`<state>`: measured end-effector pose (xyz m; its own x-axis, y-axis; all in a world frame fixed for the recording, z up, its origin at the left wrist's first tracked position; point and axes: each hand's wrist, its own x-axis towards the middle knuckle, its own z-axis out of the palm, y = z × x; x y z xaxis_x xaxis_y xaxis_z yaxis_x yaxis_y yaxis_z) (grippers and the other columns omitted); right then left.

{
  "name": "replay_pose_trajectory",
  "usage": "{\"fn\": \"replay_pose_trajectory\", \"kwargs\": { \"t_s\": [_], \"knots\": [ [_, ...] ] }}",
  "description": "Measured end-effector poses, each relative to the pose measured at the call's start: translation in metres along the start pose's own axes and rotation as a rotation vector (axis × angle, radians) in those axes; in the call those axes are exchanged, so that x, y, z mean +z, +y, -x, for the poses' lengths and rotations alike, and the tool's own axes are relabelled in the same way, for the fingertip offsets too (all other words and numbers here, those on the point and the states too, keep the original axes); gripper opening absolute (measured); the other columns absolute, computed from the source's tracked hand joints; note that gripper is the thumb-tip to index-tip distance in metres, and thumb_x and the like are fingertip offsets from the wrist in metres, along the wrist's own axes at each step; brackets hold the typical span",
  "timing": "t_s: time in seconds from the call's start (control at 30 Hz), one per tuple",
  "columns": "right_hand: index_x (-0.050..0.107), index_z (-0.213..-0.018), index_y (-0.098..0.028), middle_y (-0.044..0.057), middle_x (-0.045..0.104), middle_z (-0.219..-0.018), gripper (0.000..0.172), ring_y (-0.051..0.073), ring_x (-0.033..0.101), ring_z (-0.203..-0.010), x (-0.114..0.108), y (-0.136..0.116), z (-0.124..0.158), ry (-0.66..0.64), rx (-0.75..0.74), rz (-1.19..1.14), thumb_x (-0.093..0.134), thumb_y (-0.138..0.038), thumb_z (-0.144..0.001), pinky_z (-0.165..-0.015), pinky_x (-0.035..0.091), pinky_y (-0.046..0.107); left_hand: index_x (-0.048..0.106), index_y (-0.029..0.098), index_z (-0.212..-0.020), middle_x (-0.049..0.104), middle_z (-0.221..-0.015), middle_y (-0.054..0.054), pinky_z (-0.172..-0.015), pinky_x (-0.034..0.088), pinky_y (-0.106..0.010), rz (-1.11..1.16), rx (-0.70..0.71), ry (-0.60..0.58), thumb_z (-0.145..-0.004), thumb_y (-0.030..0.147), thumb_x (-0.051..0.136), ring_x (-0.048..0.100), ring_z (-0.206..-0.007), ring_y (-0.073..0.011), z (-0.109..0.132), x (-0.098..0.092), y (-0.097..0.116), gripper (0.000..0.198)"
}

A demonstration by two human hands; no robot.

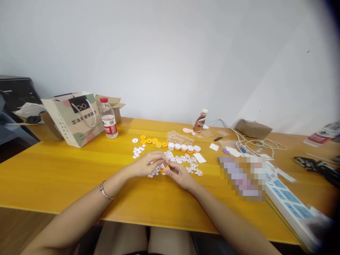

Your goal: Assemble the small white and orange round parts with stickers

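My left hand (149, 163) and my right hand (181, 175) meet over the table, both closed on a small orange-and-white round plastic piece (165, 169). Fingers cover much of it, so its exact kind does not show. Just beyond my hands lie several white openwork plastic parts (179, 158). White discs (153, 173) spread partly beneath my left hand. Farther back, yellow rings (149, 141) lie near a row of white-and-orange round pieces (183, 148). Several clear round parts (176, 136) sit behind that row, and small white knob-like parts (137, 152) are grouped at the left.
A paper bag (79, 124), a water bottle (108, 122) and a cardboard box (115, 106) stand back left. Near the wall is a brown drink bottle (200, 122). Cables (261, 145), a brown pouch (252, 128) and a long power strip (288, 202) occupy the right.
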<state>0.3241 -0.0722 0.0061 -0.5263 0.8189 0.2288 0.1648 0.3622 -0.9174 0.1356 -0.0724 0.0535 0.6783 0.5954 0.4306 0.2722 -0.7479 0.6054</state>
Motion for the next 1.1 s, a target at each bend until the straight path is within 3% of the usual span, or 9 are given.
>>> {"fn": "replay_pose_trajectory", "kwargs": {
  "t_s": [0.07, 0.17, 0.3, 0.53, 0.7, 0.83, 0.97, 1.1],
  "knots": [
    [0.064, -0.088, -0.018, 0.003, 0.059, -0.075, 0.035, 0.017, 0.050, -0.071, 0.000, 0.000, 0.000, 0.005, -0.013, 0.011, 0.054, -0.050, -0.074, -0.064, 0.040, 0.028, 0.056, 0.016, -0.095, 0.060, -0.090, -0.008, -0.079, 0.041, -0.027, -0.049, 0.000, 0.058, -0.089, 0.030, 0.034, 0.055, -0.084, -0.0152, 0.001, 0.002, 0.002, 0.027],
    [0.064, -0.091, -0.019, 0.003, 0.059, -0.078, 0.035, 0.018, 0.051, -0.073, -0.001, -0.001, -0.001, 0.044, -0.043, 0.062, 0.053, -0.049, -0.075, -0.066, 0.041, 0.028, 0.052, 0.016, -0.099, 0.059, -0.087, -0.006, -0.072, 0.042, -0.026, -0.172, -0.140, 0.152, -0.086, 0.038, 0.042, 0.053, -0.077, -0.0144, 0.002, 0.006, 0.001, 0.028],
    [0.062, -0.095, -0.020, 0.003, 0.060, -0.080, 0.035, 0.018, 0.052, -0.076, -0.003, -0.003, -0.001, 0.065, -0.058, 0.145, 0.052, -0.048, -0.077, -0.067, 0.042, 0.028, 0.053, 0.016, -0.089, 0.055, -0.066, 0.001, -0.056, 0.038, -0.021, -0.175, -0.284, 0.110, -0.083, 0.046, 0.043, 0.049, -0.059, -0.0107, 0.002, 0.011, -0.005, 0.033],
    [0.061, -0.093, -0.020, 0.003, 0.060, -0.081, 0.028, 0.016, 0.052, -0.075, -0.004, -0.003, 0.003, 0.027, -0.094, 0.204, 0.053, -0.042, -0.078, -0.065, 0.042, 0.027, 0.053, 0.016, -0.091, 0.057, -0.069, -0.001, -0.058, 0.041, -0.021, -0.056, -0.224, 0.113, -0.084, 0.040, 0.042, 0.051, -0.062, -0.0105, 0.004, 0.017, -0.005, 0.027],
    [0.059, -0.096, -0.020, 0.002, 0.059, -0.084, 0.021, 0.015, 0.051, -0.073, -0.001, 0.001, -0.001, 0.035, -0.094, 0.263, 0.052, -0.029, -0.078, -0.063, 0.041, 0.025, 0.054, 0.015, -0.087, 0.053, -0.063, 0.002, -0.055, 0.039, -0.019, -0.068, -0.238, 0.211, -0.080, 0.039, 0.049, 0.047, -0.057, -0.0086, 0.004, 0.026, -0.014, 0.025],
    [0.059, -0.092, -0.018, 0.003, 0.060, -0.086, 0.022, 0.016, 0.053, -0.077, -0.003, 0.006, -0.003, 0.039, -0.135, 0.329, 0.056, -0.018, -0.070, -0.068, 0.042, 0.027, 0.055, 0.017, -0.091, 0.058, -0.079, -0.002, -0.065, 0.042, -0.023, -0.135, -0.164, 0.181, -0.078, 0.039, 0.053, 0.052, -0.070, -0.0119, 0.004, 0.035, -0.013, 0.026],
    [0.054, -0.102, -0.020, 0.005, 0.062, -0.098, 0.029, 0.018, 0.057, -0.087, -0.011, 0.005, -0.003, 0.209, -0.126, 0.303, 0.057, -0.029, -0.074, -0.077, 0.043, 0.031, 0.046, 0.019, -0.114, 0.057, -0.099, -0.007, -0.075, 0.044, -0.028, -0.176, -0.083, 0.258, -0.076, 0.040, 0.057, 0.054, -0.085, -0.0162, 0.006, 0.035, -0.010, 0.045],
    [0.048, -0.097, -0.019, 0.005, 0.064, -0.091, 0.038, 0.018, 0.060, -0.079, -0.046, 0.007, -0.009, 0.541, -0.033, 0.207, 0.060, -0.042, -0.069, -0.067, 0.045, 0.029, 0.044, 0.019, -0.114, 0.056, -0.091, -0.006, -0.074, 0.043, -0.028, -0.234, -0.087, 0.364, -0.082, 0.035, 0.050, 0.053, -0.082, -0.0149, 0.007, 0.028, -0.015, 0.036]
  ]
}}
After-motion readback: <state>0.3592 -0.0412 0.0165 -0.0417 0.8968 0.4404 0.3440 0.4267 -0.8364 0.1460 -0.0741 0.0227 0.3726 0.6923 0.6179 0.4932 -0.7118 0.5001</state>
